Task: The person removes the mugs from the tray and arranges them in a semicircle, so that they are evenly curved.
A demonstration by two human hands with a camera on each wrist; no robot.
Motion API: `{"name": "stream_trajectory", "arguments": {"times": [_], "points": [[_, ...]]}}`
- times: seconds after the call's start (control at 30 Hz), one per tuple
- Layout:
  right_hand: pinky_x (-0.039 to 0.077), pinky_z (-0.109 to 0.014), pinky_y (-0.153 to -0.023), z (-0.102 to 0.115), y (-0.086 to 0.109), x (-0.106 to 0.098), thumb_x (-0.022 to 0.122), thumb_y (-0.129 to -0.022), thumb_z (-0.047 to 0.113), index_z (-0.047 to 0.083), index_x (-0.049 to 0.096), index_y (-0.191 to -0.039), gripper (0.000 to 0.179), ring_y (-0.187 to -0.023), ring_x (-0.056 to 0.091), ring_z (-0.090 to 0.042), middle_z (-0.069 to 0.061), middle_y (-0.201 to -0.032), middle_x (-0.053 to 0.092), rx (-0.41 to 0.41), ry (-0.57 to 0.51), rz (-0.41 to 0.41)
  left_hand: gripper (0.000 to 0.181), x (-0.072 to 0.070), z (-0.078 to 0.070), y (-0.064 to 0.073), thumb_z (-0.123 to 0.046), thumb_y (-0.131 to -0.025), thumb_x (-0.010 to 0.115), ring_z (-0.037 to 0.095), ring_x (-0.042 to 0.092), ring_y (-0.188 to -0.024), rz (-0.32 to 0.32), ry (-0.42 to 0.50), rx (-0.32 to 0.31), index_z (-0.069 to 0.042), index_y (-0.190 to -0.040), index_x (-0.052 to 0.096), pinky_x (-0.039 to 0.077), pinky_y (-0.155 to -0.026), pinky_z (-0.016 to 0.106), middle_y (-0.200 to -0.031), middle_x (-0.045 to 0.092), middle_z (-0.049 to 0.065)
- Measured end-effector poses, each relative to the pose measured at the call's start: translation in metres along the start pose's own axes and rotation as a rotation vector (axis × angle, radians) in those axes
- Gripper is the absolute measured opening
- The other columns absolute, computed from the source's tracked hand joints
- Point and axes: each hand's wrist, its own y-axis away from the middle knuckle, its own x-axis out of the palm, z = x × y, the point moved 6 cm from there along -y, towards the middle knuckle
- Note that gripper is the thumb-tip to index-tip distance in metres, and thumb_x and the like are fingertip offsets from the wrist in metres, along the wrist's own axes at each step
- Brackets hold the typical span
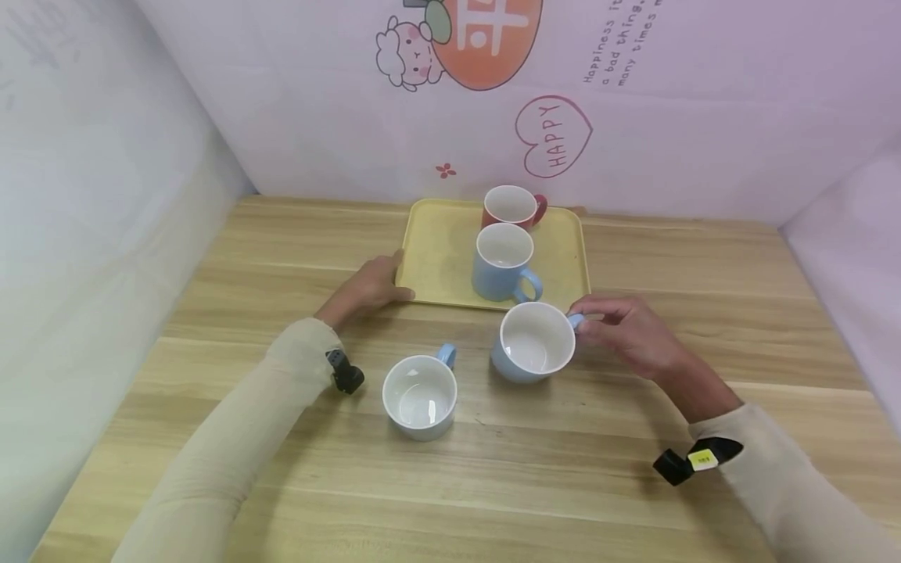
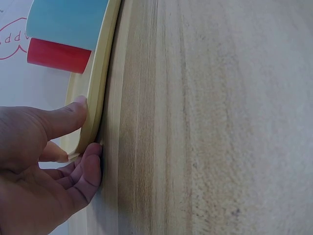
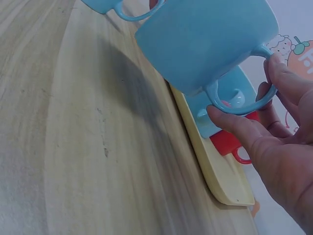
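My right hand (image 1: 629, 332) pinches the handle of a light blue mug (image 3: 208, 41), white inside. The mug hangs above the table, its shadow falling apart from it in the right wrist view. At the yellow tray's (image 1: 436, 270) near left corner is my left hand (image 2: 54, 156), thumb on the rim and fingers curled round the outer edge. Upright on the tray stands another blue mug (image 1: 490, 274), handle toward the near right. Behind it, partly hidden, is a red mug (image 1: 508, 207). A third blue mug (image 1: 421, 399) sits on the table between my forearms, handle pointing away.
The wooden table (image 1: 535, 485) reaches back to a white printed cloth (image 1: 317, 102). More white cloth (image 1: 91, 195) rises along the left side. The tray lies near the table's back edge.
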Motion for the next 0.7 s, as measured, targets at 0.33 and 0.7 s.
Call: {"name": "stream_trajectory", "arguments": {"times": [0.33, 0.7], "points": [[0.056, -0.028, -0.078, -0.008, -0.003, 0.008, 0.065, -0.094, -0.003, 0.001, 0.075, -0.111, 0.020, -0.094, 0.061, -0.018, -0.006, -0.104, 0.069, 0.017, 0.078, 0.053, 0.090, 0.001, 0.001, -0.001, -0.015, -0.091, 0.073, 0.036, 0.044, -0.133, -0.002, 0.019, -0.007, 0.004, -0.157, 0.014, 0.028, -0.116, 0.044, -0.151, 0.038, 0.029], [0.056, -0.030, -0.080, -0.012, -0.008, 0.016, 0.063, -0.093, -0.007, 0.001, 0.076, -0.109, 0.022, -0.096, 0.062, -0.018, -0.008, -0.106, 0.068, 0.051, 0.152, 0.055, 0.088, 0.000, 0.000, 0.000, -0.014, -0.091, 0.073, 0.035, 0.050, -0.125, -0.005, 0.022, -0.009, 0.003, -0.157, 0.018, 0.032, -0.113, 0.045, -0.146, 0.045, 0.029]]}}
